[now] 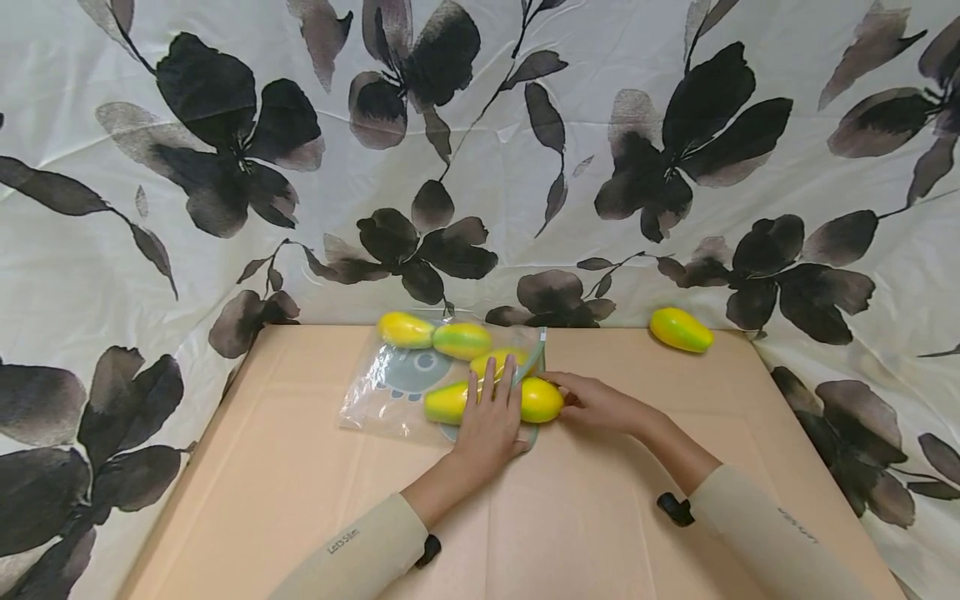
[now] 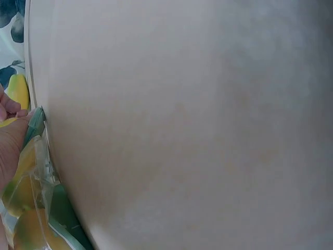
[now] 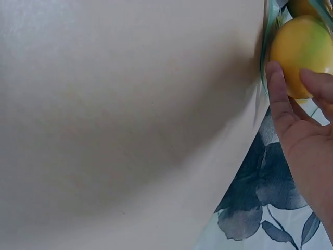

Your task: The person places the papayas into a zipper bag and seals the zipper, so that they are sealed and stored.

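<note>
- Near the far edge of a pale tan counter (image 1: 300,500), a clear bag (image 1: 367,408) with a blue-grey printed design lies flat, its teal-edged mouth facing right.
- Seen through the plastic, a yellow-green top fruit (image 1: 406,330) and a neighbouring fruit (image 1: 461,341) rest end to end, with a third fruit (image 1: 521,358) partly covered by fingers.
- A person's left hand (image 1: 491,421) presses down over the bag, fingers straight, its grip released; a lower fruit (image 1: 445,405) juts out on its left.
- At the bag's mouth, the right hand (image 1: 600,406) pinches the end of a yellow fruit (image 1: 543,400), its grip closed between thumb and fingers; how far inside the fruit sits cannot be told.
- Well apart, a lone fruit (image 1: 681,330) lies at the counter's far right, before a floral cloth (image 1: 555,167).
- Beige sleeves (image 1: 360,542) cover both forearms.
</note>
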`<control>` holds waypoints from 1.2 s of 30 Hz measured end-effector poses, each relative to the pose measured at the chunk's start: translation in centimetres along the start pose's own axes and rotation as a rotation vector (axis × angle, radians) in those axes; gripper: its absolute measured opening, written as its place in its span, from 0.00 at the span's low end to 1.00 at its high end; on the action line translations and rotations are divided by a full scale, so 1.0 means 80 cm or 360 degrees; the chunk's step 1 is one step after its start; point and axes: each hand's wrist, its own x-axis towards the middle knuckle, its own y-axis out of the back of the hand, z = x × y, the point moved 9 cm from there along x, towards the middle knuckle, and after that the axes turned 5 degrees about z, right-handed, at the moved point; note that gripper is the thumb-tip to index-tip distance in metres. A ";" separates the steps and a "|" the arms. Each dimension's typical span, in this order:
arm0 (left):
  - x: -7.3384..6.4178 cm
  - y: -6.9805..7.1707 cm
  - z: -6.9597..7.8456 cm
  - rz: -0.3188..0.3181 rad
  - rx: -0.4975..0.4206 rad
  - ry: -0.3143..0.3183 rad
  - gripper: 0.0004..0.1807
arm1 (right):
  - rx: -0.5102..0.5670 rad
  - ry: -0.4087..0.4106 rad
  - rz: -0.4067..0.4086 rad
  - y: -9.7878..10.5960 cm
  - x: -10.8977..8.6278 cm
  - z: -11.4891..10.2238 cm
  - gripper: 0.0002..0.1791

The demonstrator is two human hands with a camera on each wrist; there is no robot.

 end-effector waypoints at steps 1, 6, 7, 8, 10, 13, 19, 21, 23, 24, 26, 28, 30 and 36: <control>0.000 0.000 0.000 0.0004 0.0002 -0.0004 0.63 | -0.0010 0.0000 0.0004 -0.001 0.000 0.001 0.36; 0.000 0.001 0.000 0.0028 0.0013 -0.0021 0.65 | -0.0048 -0.0027 0.0037 -0.004 0.002 0.004 0.32; 0.000 0.001 0.001 0.0035 0.0017 -0.0023 0.65 | -0.0056 -0.0037 0.0048 -0.005 0.004 0.005 0.32; 0.000 0.002 0.001 0.0038 0.0020 -0.0024 0.65 | -0.0064 -0.0037 0.0058 -0.004 0.005 0.005 0.31; 0.001 0.002 0.001 0.0049 0.0032 -0.0031 0.65 | -0.0041 -0.0057 0.0074 -0.005 0.006 0.005 0.30; 0.001 0.001 0.002 0.0063 0.0058 -0.0041 0.66 | -0.0020 -0.0070 0.0098 -0.007 0.009 0.005 0.30; 0.002 0.000 0.001 0.0067 0.0075 -0.0048 0.66 | -0.0014 -0.0134 0.0175 -0.010 0.013 0.011 0.33; 0.002 0.000 0.000 0.0065 0.0074 -0.0045 0.66 | -0.0012 -0.0164 0.0224 -0.009 0.014 0.014 0.36; 0.002 0.000 0.000 0.0064 0.0069 -0.0043 0.66 | 0.0003 -0.0173 0.0265 -0.009 0.016 0.016 0.40; 0.002 0.000 -0.001 0.0063 0.0068 -0.0043 0.66 | 0.0005 -0.0175 0.0285 -0.009 0.017 0.016 0.42; 0.002 0.000 0.000 0.0063 0.0060 -0.0048 0.66 | -0.0025 -0.0161 0.0323 -0.009 0.018 0.016 0.45; 0.002 -0.001 0.000 0.0061 0.0053 -0.0058 0.65 | -0.0063 -0.0159 0.0359 -0.008 0.020 0.015 0.48; 0.002 -0.001 0.001 0.0063 0.0059 -0.0070 0.65 | -0.0114 -0.0176 0.0398 -0.008 0.022 0.016 0.51; 0.002 0.000 0.001 0.0061 0.0089 -0.0082 0.63 | -0.0216 -0.0289 0.0490 -0.005 0.025 0.019 0.58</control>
